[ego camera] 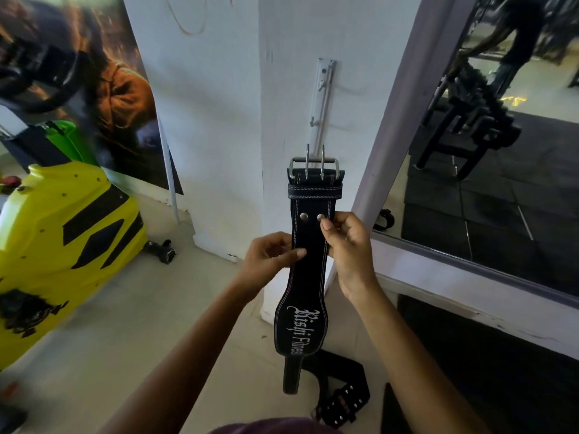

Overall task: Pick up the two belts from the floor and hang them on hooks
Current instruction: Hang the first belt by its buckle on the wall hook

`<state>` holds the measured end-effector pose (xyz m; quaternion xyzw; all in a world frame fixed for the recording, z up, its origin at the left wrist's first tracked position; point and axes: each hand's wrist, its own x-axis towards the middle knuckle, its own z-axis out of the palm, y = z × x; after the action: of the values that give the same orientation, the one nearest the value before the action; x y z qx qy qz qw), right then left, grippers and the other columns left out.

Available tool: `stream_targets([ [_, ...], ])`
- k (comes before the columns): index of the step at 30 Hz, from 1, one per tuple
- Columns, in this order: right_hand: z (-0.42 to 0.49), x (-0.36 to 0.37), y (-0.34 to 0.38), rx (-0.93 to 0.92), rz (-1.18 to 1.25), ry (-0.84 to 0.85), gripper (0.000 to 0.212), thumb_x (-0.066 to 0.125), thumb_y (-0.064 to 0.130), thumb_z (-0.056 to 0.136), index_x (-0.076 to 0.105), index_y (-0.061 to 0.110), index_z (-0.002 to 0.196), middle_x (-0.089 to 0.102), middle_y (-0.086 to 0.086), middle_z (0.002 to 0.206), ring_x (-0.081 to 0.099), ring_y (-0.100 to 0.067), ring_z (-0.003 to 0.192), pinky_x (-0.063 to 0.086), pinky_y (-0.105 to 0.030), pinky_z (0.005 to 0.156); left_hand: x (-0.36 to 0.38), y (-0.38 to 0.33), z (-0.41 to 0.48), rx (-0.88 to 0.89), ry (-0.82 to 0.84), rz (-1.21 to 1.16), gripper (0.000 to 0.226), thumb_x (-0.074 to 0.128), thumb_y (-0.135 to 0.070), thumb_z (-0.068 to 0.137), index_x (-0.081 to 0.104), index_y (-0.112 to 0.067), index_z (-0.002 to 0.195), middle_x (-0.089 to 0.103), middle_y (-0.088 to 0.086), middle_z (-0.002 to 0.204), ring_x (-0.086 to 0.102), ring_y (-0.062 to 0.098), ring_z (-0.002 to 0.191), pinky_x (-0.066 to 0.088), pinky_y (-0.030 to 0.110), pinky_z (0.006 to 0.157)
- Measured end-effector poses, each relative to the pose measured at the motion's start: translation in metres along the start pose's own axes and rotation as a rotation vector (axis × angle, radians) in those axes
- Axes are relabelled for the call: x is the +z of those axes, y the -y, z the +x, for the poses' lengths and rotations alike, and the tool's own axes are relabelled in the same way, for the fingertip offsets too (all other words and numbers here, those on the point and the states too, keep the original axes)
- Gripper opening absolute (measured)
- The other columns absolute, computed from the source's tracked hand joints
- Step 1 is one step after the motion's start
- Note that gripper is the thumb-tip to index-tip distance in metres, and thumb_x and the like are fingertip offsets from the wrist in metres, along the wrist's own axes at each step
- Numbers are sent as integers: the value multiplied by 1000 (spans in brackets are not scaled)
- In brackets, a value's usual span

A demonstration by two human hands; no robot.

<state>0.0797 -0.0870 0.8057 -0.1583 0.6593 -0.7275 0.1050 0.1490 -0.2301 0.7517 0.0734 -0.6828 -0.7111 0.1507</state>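
A black weightlifting belt (311, 202) with white stitching and white lettering hangs upright in front of me, its metal buckle (314, 166) at the top. My left hand (271, 258) pinches its left edge and my right hand (347, 245) pinches its right edge near two rivets. The buckle is just below a white hook rail (322, 95) fixed to the white pillar, apart from its hooks. A second black belt (341, 393) with rows of holes lies curled on the floor below, partly hidden by the held belt.
A yellow and black machine (62, 245) stands at the left, with a green part behind it. A large mirror (501, 151) with a pale frame leans at the right. A small black strap (163, 250) lies on the tiled floor by the pillar base.
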Motion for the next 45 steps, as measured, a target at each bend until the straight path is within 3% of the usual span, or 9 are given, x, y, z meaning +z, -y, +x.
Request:
stream_targets([
  [4,5,5,6,-11,-63,-2,9,65,13,90,63,19,96,72,-12,100,70,-31,96,56,-53,89,2,-49,21,119,-156,-183,4,71,-14,80,68,-16,81,70,6,79,68,21,74,59,41,75],
  [12,18,3,21,-84,-124,23,22,67,18,90,63,12,110,72,-10,100,70,-32,91,59,-39,83,3,-72,25,149,-76,-238,31,66,-17,84,64,-6,113,76,11,96,73,23,89,61,42,71],
  [16,29,4,20,-144,-155,40,51,65,19,91,45,29,137,70,0,104,70,-13,91,59,-29,81,0,-76,36,185,-51,-149,29,64,-16,91,63,-6,119,73,16,111,72,29,99,60,42,71],
  [20,44,9,26,-194,-296,48,65,63,19,93,33,38,146,48,5,132,55,-7,105,54,-11,68,-5,-80,53,216,-48,-108,35,64,-18,90,60,-10,123,71,16,115,69,35,106,60,49,75],
  [24,56,6,29,-150,-278,118,73,69,17,88,32,45,145,43,13,143,48,-9,123,57,-28,87,-9,-83,62,133,-37,-231,48,64,-5,89,48,-18,133,73,16,109,72,27,100,61,44,70],
  [29,64,12,36,-221,-189,79,57,72,12,85,47,37,130,54,17,128,54,-1,112,56,-15,65,-17,-92,77,162,-10,-195,39,80,-23,77,69,-28,114,64,19,120,67,34,109,61,45,68],
  [32,76,17,49,-297,-210,32,56,73,18,84,47,36,130,55,16,127,56,-9,116,62,-33,78,-20,-108,94,189,-111,-107,44,84,-37,70,67,-34,110,46,5,137,55,25,125,62,49,73],
  [37,107,29,98,-496,-322,-23,71,72,14,85,38,36,144,45,25,123,53,-3,114,56,-51,90,-25,-160,130,410,36,-74,36,70,-18,85,63,-24,120,68,7,122,64,26,116,61,42,66],
  [45,158,44,227,-766,-476,-142,78,68,11,89,25,25,153,42,-2,120,48,8,106,47,-36,105,-16,-281,186,659,19,-37,43,66,-13,91,57,-22,132,67,8,121,68,28,108,62,47,68],
])
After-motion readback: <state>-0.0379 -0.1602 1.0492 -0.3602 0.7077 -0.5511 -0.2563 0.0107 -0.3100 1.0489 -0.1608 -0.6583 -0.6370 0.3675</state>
